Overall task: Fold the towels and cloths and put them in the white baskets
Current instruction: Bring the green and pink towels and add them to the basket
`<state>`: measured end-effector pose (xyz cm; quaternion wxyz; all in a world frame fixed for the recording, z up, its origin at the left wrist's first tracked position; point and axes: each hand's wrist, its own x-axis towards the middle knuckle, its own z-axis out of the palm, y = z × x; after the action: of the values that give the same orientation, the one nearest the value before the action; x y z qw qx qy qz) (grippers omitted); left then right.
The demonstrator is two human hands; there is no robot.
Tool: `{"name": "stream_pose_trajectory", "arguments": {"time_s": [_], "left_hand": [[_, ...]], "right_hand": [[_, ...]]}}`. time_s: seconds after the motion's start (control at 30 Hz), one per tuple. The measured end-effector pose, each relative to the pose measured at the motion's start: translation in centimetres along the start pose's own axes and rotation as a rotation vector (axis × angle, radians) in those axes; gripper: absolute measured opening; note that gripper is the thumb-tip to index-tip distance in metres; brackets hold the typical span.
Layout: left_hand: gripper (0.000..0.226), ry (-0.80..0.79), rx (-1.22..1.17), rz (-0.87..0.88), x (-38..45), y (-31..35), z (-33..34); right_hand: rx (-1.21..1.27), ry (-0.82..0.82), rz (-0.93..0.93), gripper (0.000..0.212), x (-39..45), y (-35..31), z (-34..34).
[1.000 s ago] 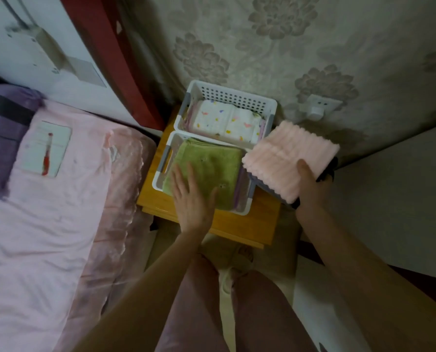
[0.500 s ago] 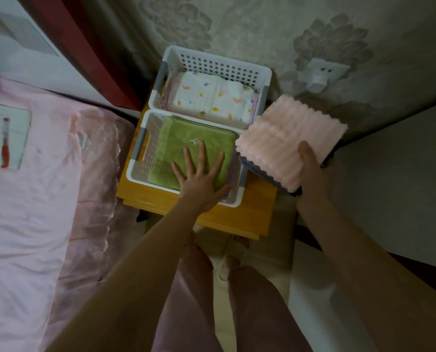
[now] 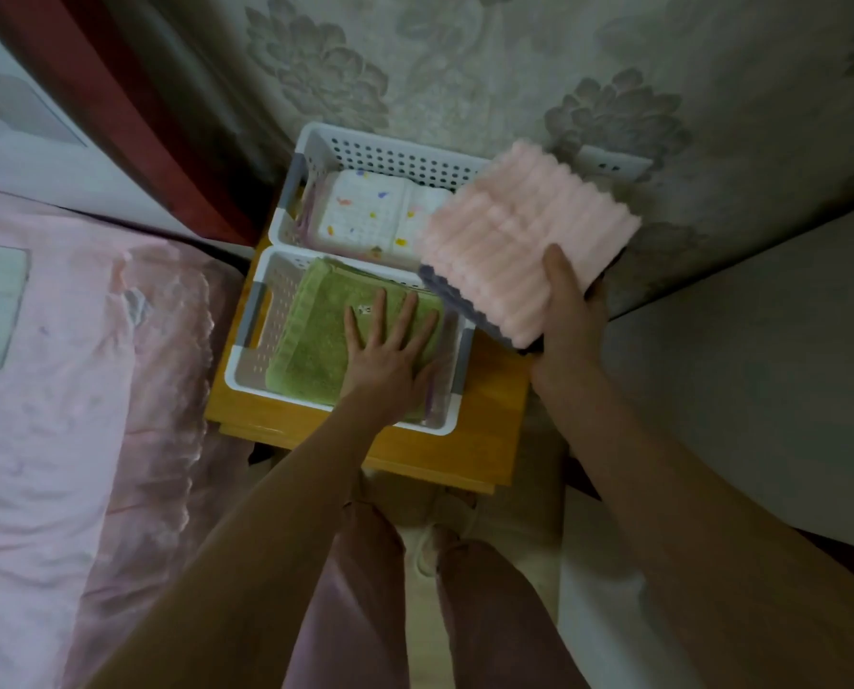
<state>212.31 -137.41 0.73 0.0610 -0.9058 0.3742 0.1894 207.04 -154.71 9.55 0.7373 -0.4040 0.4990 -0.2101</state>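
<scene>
Head view: the left hand [image 3: 387, 353] lies flat, grip released, fingers spread on the green towel [image 3: 315, 335] in the near white basket [image 3: 246, 375]. The right hand [image 3: 567, 315] has its grip grasping the folded pink towel [image 3: 519, 246], held above the far basket [image 3: 390, 146] on the wooden surface [image 3: 484, 435].

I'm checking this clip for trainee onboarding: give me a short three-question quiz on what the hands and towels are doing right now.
1. True or false: the left hand lies flat on the green towel in the near basket.
2. Which does the right hand hold? A) spotted cloth B) pink ribbed towel C) nothing
3. Fill in: the white spotted cloth lies in the ___ basket.

Key: 1 true; 2 B, the pink ribbed towel; 3 far.
</scene>
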Motion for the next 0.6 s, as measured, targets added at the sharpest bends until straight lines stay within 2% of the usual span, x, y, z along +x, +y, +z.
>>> {"name": "stream_pose_trajectory", "arguments": {"time_s": [0.1,0.2,0.33,0.4,0.6], "left_hand": [[0.067,-0.014,-0.041,0.026,1.0,-0.1,-0.7],[0.070,0.077,-0.125,0.065,-0.8,-1.1,-1.7],[0.078,0.191,-0.172,-0.160,-2.8,-4.7,-2.1],[0.088,0.150,-0.158,-0.250,-2.6,-6.1,-1.8],[0.105,0.022,-0.266,-0.307,-1.2,-6.4,0.3]], "right_hand": [[-0.027,-0.031,0.025,0.067,0.3,0.2,1.1],[-0.027,-0.035,0.055,0.063,0.2,0.3,1.9],[-0.005,-0.049,0.058,0.058,0.6,0.1,3.0],[0.000,-0.054,0.054,0.059,1.1,0.3,3.4],[-0.036,-0.103,0.085,0.078,2.2,1.8,3.9]]}}
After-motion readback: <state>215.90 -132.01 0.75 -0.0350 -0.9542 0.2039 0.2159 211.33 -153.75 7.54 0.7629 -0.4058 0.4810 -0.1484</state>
